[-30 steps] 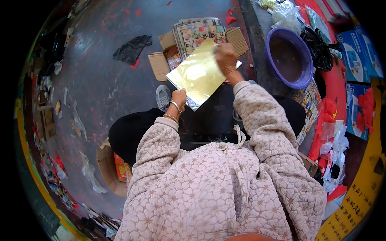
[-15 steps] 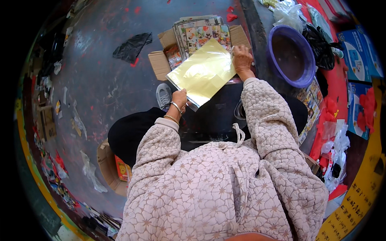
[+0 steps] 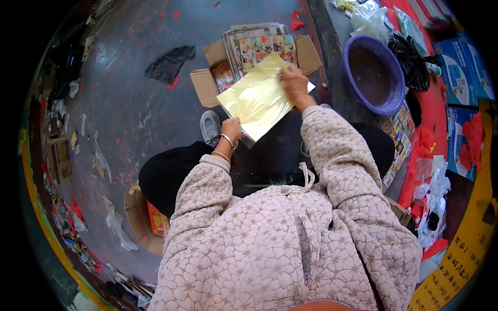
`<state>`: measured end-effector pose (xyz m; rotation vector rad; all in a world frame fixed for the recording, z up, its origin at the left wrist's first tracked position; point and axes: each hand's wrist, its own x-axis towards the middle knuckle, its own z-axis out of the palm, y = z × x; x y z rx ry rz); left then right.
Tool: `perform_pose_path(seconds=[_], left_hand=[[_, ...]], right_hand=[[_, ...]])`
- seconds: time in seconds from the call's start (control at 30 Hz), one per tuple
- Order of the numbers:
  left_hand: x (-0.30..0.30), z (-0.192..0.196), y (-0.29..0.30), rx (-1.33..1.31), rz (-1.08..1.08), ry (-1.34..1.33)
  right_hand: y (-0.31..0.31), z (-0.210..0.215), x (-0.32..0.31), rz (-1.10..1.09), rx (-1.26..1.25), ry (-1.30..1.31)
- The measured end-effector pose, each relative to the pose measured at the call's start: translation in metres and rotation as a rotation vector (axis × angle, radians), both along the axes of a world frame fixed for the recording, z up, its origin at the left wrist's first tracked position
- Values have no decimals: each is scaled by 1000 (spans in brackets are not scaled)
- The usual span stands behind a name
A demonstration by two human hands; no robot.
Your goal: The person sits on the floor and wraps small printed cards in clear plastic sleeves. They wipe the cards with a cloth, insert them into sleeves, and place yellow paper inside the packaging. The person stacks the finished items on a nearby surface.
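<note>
While edge-held — sheet, tub apart

Both arms forward, left fingers curled, right fingers higher, blurred.

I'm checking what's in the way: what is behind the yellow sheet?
Beyond the yellow sheet show the box, printed sheets and a reddish packet. The sheet hides the box's nearer part, so what lies there cannot be seen.

Dark characters run along the yellow band at lower right, too small to read
</note>
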<state>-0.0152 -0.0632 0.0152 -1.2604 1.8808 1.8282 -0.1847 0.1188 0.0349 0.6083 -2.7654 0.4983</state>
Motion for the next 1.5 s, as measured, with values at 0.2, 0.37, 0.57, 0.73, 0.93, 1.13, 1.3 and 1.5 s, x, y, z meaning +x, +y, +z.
perform_pose_path(seconds=[0.2,0.37,0.57,0.73,0.93,1.13,1.3,1.5], left_hand=[[10,-9,-2,-25,41,5],[8,-18,-9,-117,-148,-12],[22,-19,-17,-37,-119,62],[16,-3,-11,48,-55,-73],[20,-14,-10,130,72,-27],[9,5,-12,313,136,53],[14,-19,-19,282,48,46],[15,-52,-49,-1087,-921,387]], right_hand=[[-2,11,-19,-251,-181,122],[-91,28,54,442,-383,-122],[-78,4,34,528,-178,-6],[14,-14,-47,-63,199,172],[-22,35,-25,-96,-234,33],[-81,55,111,629,-156,-340],[4,29,76,388,7,-268],[51,63,13,-594,-209,-237]])
